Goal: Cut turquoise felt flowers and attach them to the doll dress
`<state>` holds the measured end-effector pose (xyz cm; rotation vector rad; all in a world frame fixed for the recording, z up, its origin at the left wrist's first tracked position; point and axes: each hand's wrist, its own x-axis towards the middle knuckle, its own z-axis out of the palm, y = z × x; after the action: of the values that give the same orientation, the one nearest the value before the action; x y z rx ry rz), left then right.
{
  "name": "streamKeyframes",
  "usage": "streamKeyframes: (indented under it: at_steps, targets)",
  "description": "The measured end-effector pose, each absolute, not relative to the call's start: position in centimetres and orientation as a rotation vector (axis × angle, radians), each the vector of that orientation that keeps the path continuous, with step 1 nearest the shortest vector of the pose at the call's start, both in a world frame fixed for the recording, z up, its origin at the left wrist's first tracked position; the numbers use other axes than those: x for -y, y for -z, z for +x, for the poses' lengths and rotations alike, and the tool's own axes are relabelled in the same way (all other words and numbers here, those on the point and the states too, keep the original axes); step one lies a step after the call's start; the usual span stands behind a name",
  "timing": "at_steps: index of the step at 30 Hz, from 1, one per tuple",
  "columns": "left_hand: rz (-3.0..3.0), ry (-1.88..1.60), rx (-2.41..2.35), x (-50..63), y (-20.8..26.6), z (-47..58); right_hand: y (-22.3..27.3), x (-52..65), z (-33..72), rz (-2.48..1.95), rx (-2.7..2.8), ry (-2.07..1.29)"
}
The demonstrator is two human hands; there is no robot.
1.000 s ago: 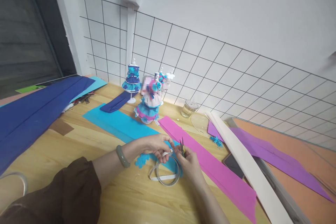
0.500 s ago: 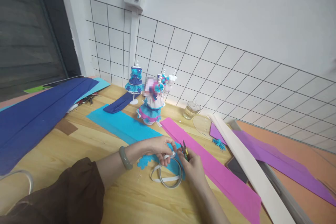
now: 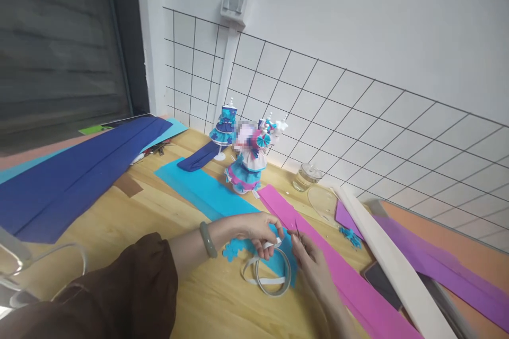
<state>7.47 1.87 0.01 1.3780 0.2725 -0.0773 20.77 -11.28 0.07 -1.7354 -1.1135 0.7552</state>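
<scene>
My left hand point(image 3: 262, 232), with a bangle at the wrist, has its fingers closed on the free end of a white tape strip point(image 3: 272, 242). That strip leads to a tape roll point(image 3: 287, 280) lying on the table just below the hand. Close by on the right, my right hand point(image 3: 312, 255) is closed round small dark scissors point(image 3: 298, 229). Their blades point up and away; the handles are mostly hidden by my fingers. Blue flower-shaped paper pieces point(image 3: 233, 249) lie under my left wrist, beside a blue paper strip point(image 3: 217, 198).
Small dress stands point(image 3: 246, 169) in blue, pink and white are at the back, near a glass jar point(image 3: 307, 176). A pink strip point(image 3: 338, 254), a cream roll point(image 3: 382, 254) and a dark phone-like slab point(image 3: 382, 282) lie rightward. Dark blue paper point(image 3: 79, 180) covers the left.
The whole scene has shifted right and slightly down as the view turned left. The scissors' blades now look narrower and closer together. Both hands keep their holds.
</scene>
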Motion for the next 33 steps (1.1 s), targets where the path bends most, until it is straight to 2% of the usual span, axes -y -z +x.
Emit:
streamKeyframes:
  at_steps: [10,33]
  targets:
    - [1.387,0.084,-0.302,-2.1,0.2,7.3,-1.1,12.9,24.2,-1.900,1.444,-0.913]
    - [1.517,0.056,-0.343,-1.6,0.1,7.6,-0.7,12.6,24.1,-1.953,1.379,-0.933]
